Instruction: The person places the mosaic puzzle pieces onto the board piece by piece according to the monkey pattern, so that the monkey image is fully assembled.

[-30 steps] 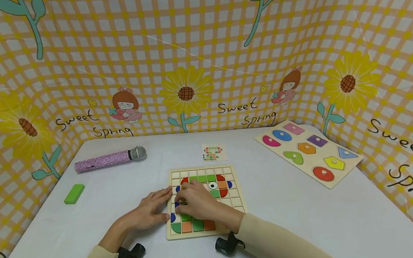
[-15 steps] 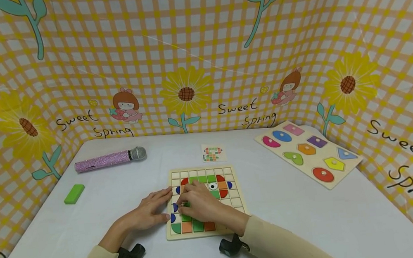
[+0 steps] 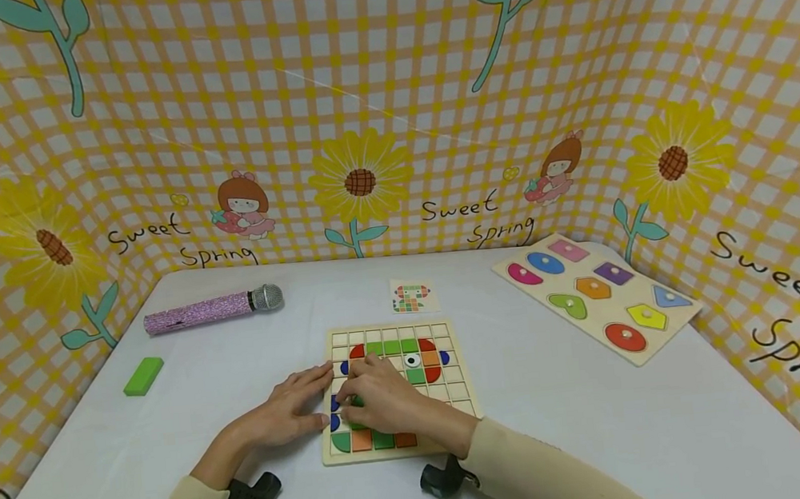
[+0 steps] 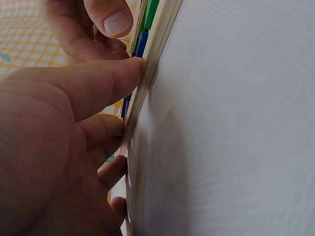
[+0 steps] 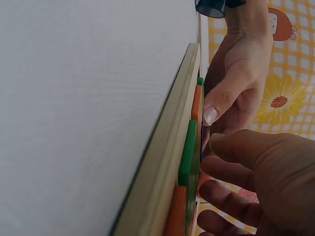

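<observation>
A wooden grid board (image 3: 467, 404) holds red, green, orange and blue tiles and a white eye tile (image 3: 412, 360). My left hand (image 3: 287, 411) rests at the board's left edge, its thumb tip and fingers against the rim in the left wrist view. Over the board's left half lies my right hand (image 3: 383, 396), bent at the fingers, with the fingertips at the tiles. Between its thumb and forefinger a green tile shows, and just left of the fingertips sits a blue half-round tile (image 3: 334, 403). A second blue half-round tile (image 3: 335, 422) lies below it. The right hand covers several middle tiles.
Behind the board lies a small picture card (image 3: 413, 295). A glittery pink microphone (image 3: 206, 309) and a green block (image 3: 144, 376) are on the left. At the right is a shape puzzle board (image 3: 593, 299) with knobbed pieces. Checked cloth (image 3: 382, 66) walls surround the white table.
The blue half-round tile by my right fingertips has shifted left into the edge column. My right hand has moved slightly over the board; the left hand stays in place.
</observation>
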Action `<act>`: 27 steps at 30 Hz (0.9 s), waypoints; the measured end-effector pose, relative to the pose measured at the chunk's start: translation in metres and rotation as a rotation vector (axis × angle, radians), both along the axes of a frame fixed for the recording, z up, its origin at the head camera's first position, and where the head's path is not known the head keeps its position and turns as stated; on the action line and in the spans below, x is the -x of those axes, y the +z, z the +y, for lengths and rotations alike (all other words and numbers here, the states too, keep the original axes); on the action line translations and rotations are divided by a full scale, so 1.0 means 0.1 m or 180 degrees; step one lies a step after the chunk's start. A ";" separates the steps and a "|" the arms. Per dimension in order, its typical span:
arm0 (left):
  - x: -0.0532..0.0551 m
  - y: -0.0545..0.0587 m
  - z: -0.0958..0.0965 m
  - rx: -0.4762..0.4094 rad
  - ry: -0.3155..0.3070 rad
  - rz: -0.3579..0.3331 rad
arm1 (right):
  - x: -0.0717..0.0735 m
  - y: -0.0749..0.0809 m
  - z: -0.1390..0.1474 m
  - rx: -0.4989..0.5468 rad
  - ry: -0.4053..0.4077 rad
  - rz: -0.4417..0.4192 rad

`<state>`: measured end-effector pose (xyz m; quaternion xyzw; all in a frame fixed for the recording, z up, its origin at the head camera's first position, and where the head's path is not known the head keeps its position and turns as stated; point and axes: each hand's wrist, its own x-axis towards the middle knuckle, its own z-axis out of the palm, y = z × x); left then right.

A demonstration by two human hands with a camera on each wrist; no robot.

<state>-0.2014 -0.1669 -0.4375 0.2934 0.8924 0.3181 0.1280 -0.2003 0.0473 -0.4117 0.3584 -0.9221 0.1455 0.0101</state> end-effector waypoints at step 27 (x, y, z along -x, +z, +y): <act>-0.01 0.03 -0.01 0.0047 0.0305 0.0231 | -0.04 0.12 0.73 0.0617 -0.0489 0.0337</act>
